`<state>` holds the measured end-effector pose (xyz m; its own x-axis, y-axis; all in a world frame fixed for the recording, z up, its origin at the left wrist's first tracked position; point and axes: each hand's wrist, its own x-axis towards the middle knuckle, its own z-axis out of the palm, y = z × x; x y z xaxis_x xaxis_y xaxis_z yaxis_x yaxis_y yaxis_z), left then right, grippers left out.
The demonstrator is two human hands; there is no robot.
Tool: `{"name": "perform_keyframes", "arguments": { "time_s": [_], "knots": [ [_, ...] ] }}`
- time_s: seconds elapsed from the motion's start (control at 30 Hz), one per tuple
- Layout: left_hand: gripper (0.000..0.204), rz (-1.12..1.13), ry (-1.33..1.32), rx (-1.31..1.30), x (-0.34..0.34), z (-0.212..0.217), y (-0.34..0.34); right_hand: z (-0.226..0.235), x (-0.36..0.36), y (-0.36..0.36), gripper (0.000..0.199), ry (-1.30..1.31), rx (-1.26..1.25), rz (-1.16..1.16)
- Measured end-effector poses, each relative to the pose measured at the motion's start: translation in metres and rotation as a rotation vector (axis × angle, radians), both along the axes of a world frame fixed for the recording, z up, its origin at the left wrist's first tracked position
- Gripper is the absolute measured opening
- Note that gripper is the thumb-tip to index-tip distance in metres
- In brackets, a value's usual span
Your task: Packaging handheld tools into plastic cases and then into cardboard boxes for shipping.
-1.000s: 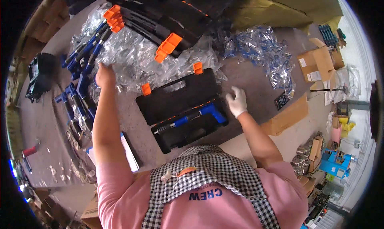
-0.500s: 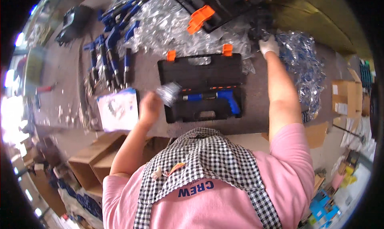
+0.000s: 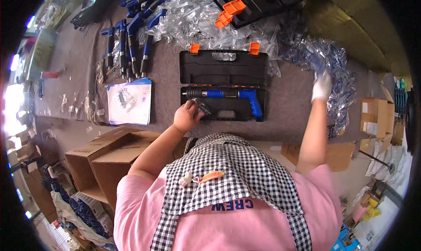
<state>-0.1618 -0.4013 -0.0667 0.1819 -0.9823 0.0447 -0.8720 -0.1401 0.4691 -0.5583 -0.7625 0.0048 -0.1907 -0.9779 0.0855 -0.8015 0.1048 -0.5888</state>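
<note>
An open black case (image 3: 223, 67) lies in front of me, its lid folded back. In its lower half rests a blue-and-black pistol-grip tool (image 3: 250, 99), the handle at the right. My left hand (image 3: 187, 116), bare, is at the case's lower left corner with its fingers closed on a small clear plastic bag (image 3: 202, 110) of dark contents. My right hand (image 3: 321, 89), in a white glove, hovers at the left edge of a heap of clear bags with blue contents (image 3: 340, 82). Motion smears its fingers, so whether it holds anything does not show.
Several similar blue-and-black tools (image 3: 131, 45) lie at the back left. Printed sheets (image 3: 131, 104) with a small bag on top are left of the case. Crumpled clear bags (image 3: 188, 21) and another black case (image 3: 272, 5) fill the back. Cardboard boxes (image 3: 109, 152) stand below the table's left side.
My left hand has brought the small bag rightward to the case's lower left. My right hand has drawn nearer from the back of the table, onto the heap of bags.
</note>
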Motion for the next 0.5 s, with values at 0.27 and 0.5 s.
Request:
{"name": "perform_keyframes", "arguments": {
  "time_s": [0.27,0.5],
  "knots": [
    [0.032,0.047,-0.103,0.284,-0.009,0.010,-0.062,-0.054,0.112,0.185,0.030,0.127,-0.102,0.875],
    [0.029,0.010,-0.147,0.226,-0.015,-0.017,-0.033,-0.043,0.142,0.209,0.019,0.614,-0.115,1.058]
  ]
}}
